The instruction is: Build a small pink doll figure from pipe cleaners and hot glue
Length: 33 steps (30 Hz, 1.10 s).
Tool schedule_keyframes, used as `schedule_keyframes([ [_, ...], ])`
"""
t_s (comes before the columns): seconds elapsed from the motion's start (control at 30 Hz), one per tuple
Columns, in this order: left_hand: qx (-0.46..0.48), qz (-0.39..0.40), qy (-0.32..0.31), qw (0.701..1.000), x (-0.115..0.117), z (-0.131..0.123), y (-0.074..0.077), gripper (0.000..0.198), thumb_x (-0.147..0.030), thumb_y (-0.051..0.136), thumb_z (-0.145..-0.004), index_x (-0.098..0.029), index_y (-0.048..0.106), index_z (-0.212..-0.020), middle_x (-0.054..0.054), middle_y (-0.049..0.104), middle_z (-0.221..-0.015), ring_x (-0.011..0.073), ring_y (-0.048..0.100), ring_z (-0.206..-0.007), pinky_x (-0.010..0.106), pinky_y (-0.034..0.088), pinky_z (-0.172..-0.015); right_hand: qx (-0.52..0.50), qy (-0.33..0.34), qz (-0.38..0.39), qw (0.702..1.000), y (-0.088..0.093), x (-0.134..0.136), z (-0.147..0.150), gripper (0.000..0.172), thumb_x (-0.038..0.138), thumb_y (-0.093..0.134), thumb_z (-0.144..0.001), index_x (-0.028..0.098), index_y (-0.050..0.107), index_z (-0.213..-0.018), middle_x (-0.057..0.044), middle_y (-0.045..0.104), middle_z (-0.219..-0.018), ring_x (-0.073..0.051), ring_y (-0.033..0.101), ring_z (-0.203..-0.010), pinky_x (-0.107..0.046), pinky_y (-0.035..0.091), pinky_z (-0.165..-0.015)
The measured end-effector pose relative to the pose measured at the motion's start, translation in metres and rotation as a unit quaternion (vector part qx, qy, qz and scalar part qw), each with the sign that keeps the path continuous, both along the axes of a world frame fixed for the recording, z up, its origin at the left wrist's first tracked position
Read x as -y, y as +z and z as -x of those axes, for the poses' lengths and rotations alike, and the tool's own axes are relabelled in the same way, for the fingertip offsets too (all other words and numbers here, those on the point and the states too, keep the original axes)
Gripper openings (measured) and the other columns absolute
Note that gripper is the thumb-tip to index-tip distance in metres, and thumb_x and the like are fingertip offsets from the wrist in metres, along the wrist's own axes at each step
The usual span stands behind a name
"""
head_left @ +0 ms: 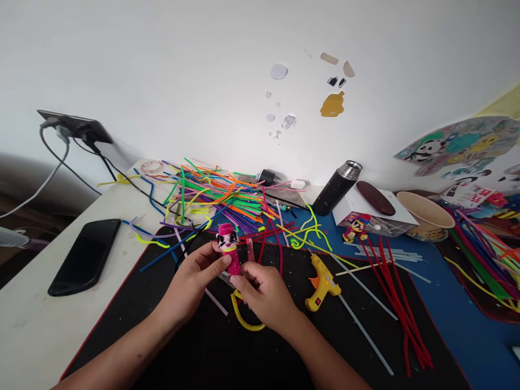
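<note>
A small pipe-cleaner doll [231,253] with a magenta hat and body, a white-and-black head and a yellow collar is held upright over the black mat. My left hand [199,273] pinches it at the side, with the thumb across its body. The fingers of my right hand [264,290] close on its lower end, partly hiding it. Beneath and beside my right hand a yellow curved strip [246,323] lies on the mat. To the right rests a yellow glue gun [324,283] with a clear glue stick in its back.
Behind the hands lies a heap of coloured pipe cleaners [227,192]. A phone [85,254] is at left. At the back right stand a black thermos [338,187], a white box [376,216], a finished-looking doll [356,228] and a bowl [426,211]. Red pipe cleaners [400,309] lie at right.
</note>
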<state>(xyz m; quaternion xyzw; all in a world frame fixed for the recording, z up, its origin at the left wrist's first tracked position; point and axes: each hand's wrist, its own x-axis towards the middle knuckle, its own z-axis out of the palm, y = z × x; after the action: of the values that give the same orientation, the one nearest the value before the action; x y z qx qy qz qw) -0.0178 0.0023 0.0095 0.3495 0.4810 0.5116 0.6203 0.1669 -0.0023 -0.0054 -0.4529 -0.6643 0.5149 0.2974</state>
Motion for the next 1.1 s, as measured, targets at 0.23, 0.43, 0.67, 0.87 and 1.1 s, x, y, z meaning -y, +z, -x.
schedule_keyframes([
  [0.23,0.016,0.007,-0.008,1.0,-0.002,0.002,-0.006,0.033,-0.045,0.092,-0.075,-0.019,0.079,-0.091,0.006,0.078,-0.095,0.0219,0.066,-0.086,0.031,0.052,-0.085,0.017,-0.018,-0.061,0.998,0.005,0.003,-0.005,0.037,0.04,0.057,-0.104,0.021,0.068,-0.074,0.001,0.066,-0.066,-0.014,0.059,-0.06,-0.025,0.04,-0.061],
  [0.43,0.045,0.004,0.143,0.989,-0.032,0.05,0.011,0.029,-0.036,0.095,-0.068,-0.018,0.076,-0.079,0.002,0.074,-0.078,0.0165,0.06,-0.071,0.028,0.052,-0.071,-0.097,-0.159,0.062,0.981,0.001,-0.003,-0.041,0.052,0.064,0.058,-0.1,0.024,0.052,-0.066,0.008,0.038,-0.044,-0.011,0.033,-0.039,-0.025,0.026,-0.043],
  [0.67,-0.015,-0.178,0.372,0.911,-0.053,0.136,0.074,0.005,-0.012,0.064,-0.087,-0.017,0.062,-0.085,-0.005,0.067,-0.072,0.0144,0.064,-0.085,0.028,0.048,-0.084,-0.268,-0.334,0.055,0.902,0.004,-0.005,-0.105,0.055,0.048,0.071,-0.097,0.022,0.043,-0.057,0.009,0.033,-0.043,-0.007,0.026,-0.038,-0.025,0.022,-0.044],
  [0.87,-0.032,-0.02,0.157,0.987,-0.037,0.086,0.024,0.028,-0.032,0.091,-0.07,-0.014,0.074,-0.083,0.001,0.073,-0.075,0.0154,0.06,-0.069,0.026,0.048,-0.068,-0.149,-0.219,0.112,0.958,-0.006,0.01,-0.089,0.052,0.06,0.069,-0.096,0.02,0.06,-0.064,0.007,0.043,-0.045,-0.008,0.036,-0.037,-0.024,0.024,-0.042],
  [1.1,-0.096,0.027,-0.152,0.983,-0.022,0.007,-0.013,0.044,-0.058,0.085,-0.077,-0.018,0.07,-0.085,-0.001,0.065,-0.071,0.0152,0.056,-0.064,0.026,0.044,-0.062,-0.094,-0.112,0.11,0.983,-0.005,0.013,-0.051,0.034,0.051,0.073,-0.092,0.02,0.075,-0.106,0.004,0.059,-0.068,-0.009,0.049,-0.048,-0.023,0.037,-0.047],
])
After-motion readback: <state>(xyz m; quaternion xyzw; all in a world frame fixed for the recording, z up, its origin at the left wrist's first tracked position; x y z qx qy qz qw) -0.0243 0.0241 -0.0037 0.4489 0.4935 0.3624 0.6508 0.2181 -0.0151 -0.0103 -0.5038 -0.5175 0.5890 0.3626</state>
